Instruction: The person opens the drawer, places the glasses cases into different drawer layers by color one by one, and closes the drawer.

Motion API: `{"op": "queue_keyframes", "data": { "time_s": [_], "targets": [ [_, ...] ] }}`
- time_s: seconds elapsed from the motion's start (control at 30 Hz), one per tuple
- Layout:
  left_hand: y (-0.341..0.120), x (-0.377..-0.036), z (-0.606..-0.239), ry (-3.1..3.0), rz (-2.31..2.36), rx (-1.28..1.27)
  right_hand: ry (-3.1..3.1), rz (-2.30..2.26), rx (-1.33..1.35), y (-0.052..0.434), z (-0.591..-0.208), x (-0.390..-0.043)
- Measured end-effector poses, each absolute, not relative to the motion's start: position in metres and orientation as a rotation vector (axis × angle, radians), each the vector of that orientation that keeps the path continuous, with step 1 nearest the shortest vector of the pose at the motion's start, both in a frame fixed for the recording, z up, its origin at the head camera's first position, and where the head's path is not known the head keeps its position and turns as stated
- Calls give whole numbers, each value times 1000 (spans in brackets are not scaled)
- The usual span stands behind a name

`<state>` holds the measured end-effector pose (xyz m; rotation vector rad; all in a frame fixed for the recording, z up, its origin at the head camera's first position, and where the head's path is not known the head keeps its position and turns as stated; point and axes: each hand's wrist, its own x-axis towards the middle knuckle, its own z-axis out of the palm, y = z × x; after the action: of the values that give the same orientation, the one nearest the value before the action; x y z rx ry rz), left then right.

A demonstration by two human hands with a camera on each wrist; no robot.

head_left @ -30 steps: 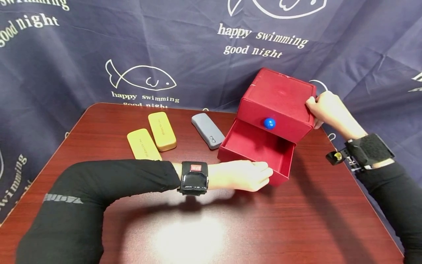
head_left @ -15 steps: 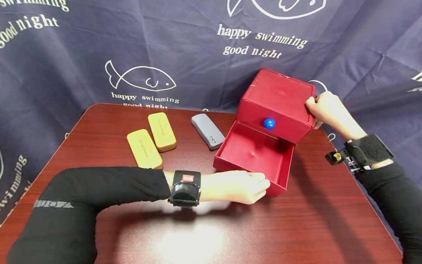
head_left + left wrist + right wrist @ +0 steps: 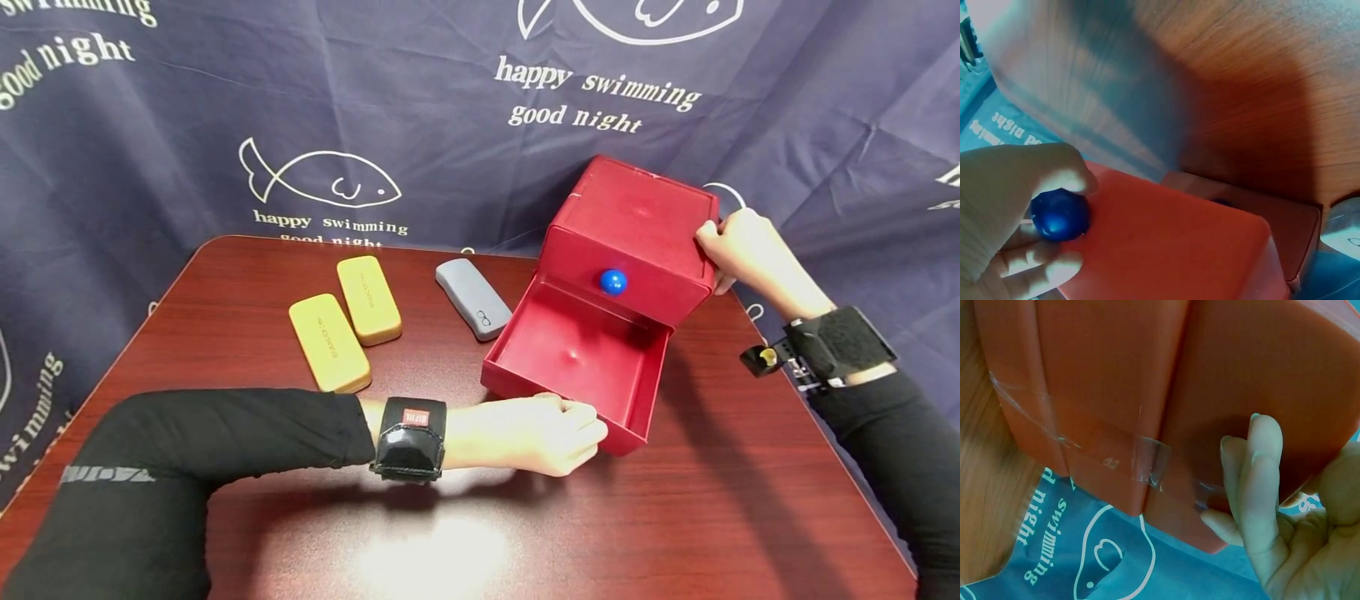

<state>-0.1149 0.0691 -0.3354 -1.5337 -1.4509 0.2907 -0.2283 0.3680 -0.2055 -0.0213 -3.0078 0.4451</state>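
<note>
**Lower drawer drawn out of the red box, both hands on it**

A red drawer box (image 3: 633, 225) stands near the far right corner of the dark wooden table (image 3: 450, 533). Its lower drawer (image 3: 577, 354) is pulled well out toward the near edge, its inside bare and red. The upper drawer is closed, and its blue knob (image 3: 612, 281) shows on the front.

The left hand (image 3: 540, 433) is at the front wall of the lower drawer, fingers curled. The left wrist view shows thumb and fingers pinching the drawer's own blue knob (image 3: 1059, 214), which the hand hides from the head camera.

The right hand (image 3: 738, 246) grips the box's right rear corner, thumb on the top edge. In the right wrist view its fingers (image 3: 1259, 487) lie flat and fairly straight against the box's side, next to a strip of clear tape (image 3: 1147, 465).

Toward the far left of the table, well apart from the box, lie two yellow glasses cases (image 3: 347, 321) side by side. A grey glasses case (image 3: 472, 296) lies just beside the drawer's left wall. A dark blue cloth (image 3: 225, 100) printed with fish hangs behind.
</note>
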Motion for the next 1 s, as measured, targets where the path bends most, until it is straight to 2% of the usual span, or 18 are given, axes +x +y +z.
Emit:
{"op": "queue_keyframes", "data": {
  "time_s": [0.53, 0.8, 1.0],
  "targets": [
    [52, -119, -328, -1530, 290, -1619, -3001, 436, -35, 368, -206, -229],
    [35, -130, -308, -1492, 250, -1632, -3004, 435, -41, 368, -206, -229],
    [22, -150, -291, -1414, 134, -1611, -3010, 433, -38, 369, -206, -230]
  ]
}}
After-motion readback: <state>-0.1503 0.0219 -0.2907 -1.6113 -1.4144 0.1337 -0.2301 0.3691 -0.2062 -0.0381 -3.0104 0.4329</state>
